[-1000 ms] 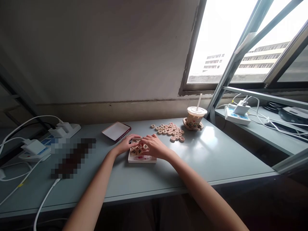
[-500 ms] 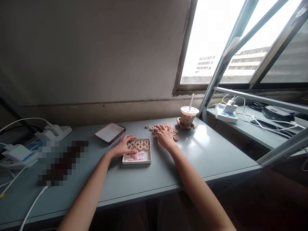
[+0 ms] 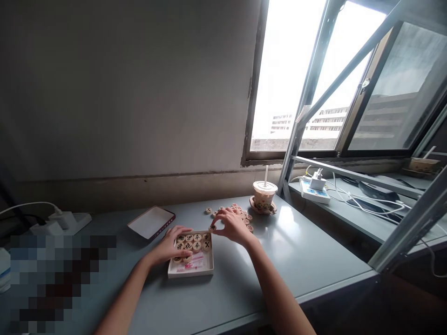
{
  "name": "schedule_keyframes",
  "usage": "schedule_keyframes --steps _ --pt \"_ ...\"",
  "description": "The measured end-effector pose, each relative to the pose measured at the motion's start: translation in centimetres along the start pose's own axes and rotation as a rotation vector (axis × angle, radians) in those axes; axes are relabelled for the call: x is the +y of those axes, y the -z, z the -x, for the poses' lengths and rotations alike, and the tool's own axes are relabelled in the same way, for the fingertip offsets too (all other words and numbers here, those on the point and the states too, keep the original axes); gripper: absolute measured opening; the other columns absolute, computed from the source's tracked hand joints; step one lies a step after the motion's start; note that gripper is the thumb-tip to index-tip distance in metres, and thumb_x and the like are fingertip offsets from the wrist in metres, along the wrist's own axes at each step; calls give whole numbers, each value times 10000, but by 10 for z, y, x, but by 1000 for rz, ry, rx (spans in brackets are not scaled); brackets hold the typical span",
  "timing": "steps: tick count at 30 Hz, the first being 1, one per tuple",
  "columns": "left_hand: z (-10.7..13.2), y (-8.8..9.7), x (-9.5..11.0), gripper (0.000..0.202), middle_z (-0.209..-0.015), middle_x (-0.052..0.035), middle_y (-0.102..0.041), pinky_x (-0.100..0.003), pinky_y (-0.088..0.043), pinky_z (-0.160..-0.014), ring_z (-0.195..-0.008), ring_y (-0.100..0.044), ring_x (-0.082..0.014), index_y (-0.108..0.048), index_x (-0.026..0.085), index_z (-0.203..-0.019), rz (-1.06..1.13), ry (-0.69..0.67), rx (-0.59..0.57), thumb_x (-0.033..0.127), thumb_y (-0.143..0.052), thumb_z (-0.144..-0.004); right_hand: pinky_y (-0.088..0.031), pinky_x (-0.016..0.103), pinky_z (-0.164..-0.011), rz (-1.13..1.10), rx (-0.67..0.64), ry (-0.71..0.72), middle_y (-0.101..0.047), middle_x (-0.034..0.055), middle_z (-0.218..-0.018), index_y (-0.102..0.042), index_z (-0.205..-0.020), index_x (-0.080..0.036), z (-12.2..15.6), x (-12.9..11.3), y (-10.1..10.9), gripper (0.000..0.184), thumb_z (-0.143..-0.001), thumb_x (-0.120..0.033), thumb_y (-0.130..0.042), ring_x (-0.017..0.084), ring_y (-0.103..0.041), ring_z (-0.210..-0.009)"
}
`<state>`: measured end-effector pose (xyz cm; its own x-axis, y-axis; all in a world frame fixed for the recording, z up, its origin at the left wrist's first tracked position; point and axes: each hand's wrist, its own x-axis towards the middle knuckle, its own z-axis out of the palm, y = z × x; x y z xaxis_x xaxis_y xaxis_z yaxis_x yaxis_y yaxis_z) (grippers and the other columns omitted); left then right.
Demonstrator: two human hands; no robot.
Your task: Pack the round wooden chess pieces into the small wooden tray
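An open white box (image 3: 208, 267) stands on the desk with rows of round wooden Chinese chess pieces (image 3: 197, 246) inside. A small clear packet with pink print (image 3: 192, 263) lies in its front part. Around the box's left side is my left hand (image 3: 166, 245), fingers along the back edge and thumb over the front pieces. Just beyond the back right corner, my right hand (image 3: 232, 226) pinches one Chinese chess piece (image 3: 212, 228) between thumb and fingers. Behind that hand lies a loose group of pieces (image 3: 248, 222), partly hidden by it.
The box lid (image 3: 151, 223) lies upturned at the back left. A lidded drink cup with a straw (image 3: 264, 195) stands in a carton holder at the back right. Chargers and power strips (image 3: 71, 223) are at the left. A metal frame post (image 3: 296, 135) rises at the right.
My right hand has taken a piece from the loose group and brought it left to the box. My left hand stays at the box. The camera view has tilted up and turned slightly right.
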<state>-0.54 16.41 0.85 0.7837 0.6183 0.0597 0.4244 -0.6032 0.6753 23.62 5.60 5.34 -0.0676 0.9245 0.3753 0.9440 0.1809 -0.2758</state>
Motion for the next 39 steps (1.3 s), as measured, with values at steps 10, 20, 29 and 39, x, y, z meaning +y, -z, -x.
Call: schedule_keyframes --steps 10,20,29,39 --pt "-3 -2 -5 660 -1262 -84 -519 -388 -326 -1072 -1244 -427 -283 -555 269 -1218 22 -29 38 509 -737 -631 -371 320 -832 -194 -345 291 -604 35 -1063 -695 -936 -261 0 -42 -29 361 -655 -480 -750 204 -486 -980" --pt "1 3 -1 716 -1301 -84 -483 -406 -307 -1076 -1286 -373 -293 -527 273 -1238 49 37 0 553 -734 -612 -367 331 -851 -200 -332 324 -602 34 -1055 -704 -882 -263 1 -42 -25 272 -687 -448 -742 204 -486 -972" --pt "2 6 3 695 -1309 -61 -467 -399 -328 -1070 -1299 -357 -292 -507 297 -1252 50 48 -50 553 -708 -639 -351 323 -830 -206 -315 362 -618 19 -1010 -696 -872 -276 4 -44 -28 192 -724 -399 -709 192 -517 -971" --pt "1 4 -3 697 -1348 -58 -449 -404 -318 -1080 -1318 -335 -295 -501 296 -1254 50 61 -37 550 -710 -640 -368 309 -788 -144 -321 354 -626 42 -1067 -696 -905 -254 3 -46 -25 253 -697 -394 -731 206 -520 -960"
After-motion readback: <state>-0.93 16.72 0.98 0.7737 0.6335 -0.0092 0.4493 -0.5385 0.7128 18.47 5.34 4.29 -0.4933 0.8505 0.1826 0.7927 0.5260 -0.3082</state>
